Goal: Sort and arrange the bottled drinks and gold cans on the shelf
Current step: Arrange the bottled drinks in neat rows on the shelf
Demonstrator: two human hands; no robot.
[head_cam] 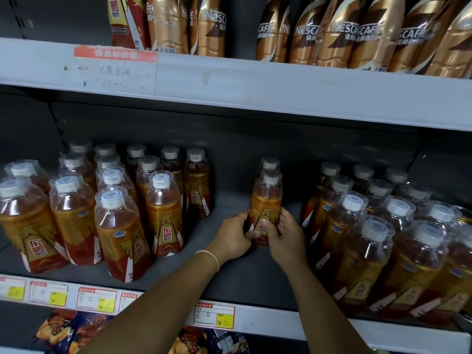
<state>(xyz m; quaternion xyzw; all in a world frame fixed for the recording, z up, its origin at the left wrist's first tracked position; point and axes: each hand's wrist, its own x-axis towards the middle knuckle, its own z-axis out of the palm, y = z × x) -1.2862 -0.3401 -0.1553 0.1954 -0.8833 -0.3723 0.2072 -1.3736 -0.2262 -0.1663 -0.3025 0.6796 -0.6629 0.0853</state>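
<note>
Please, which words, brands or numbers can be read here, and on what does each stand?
"NESCAFE": on the brown-gold coffee bottles.
"东鹏": on the orange drink bottles.
"¥ 12.00": faint handwriting on the white tag.
"¥ 6": on the yellow price tag.
Not readable: the other price tags are blurred; the held bottle has its label partly covered by the left hand and right hand.

Grey shelf [229,272] stocked with orange bottles.
Left cluster [76,213] and right cluster [370,246] stand upright, well apart; between them a front bottle [267,200] with a rear bottle [269,163] right behind; gold can [465,216] at far right edge; price tags [214,315] on the front rail.
</note>
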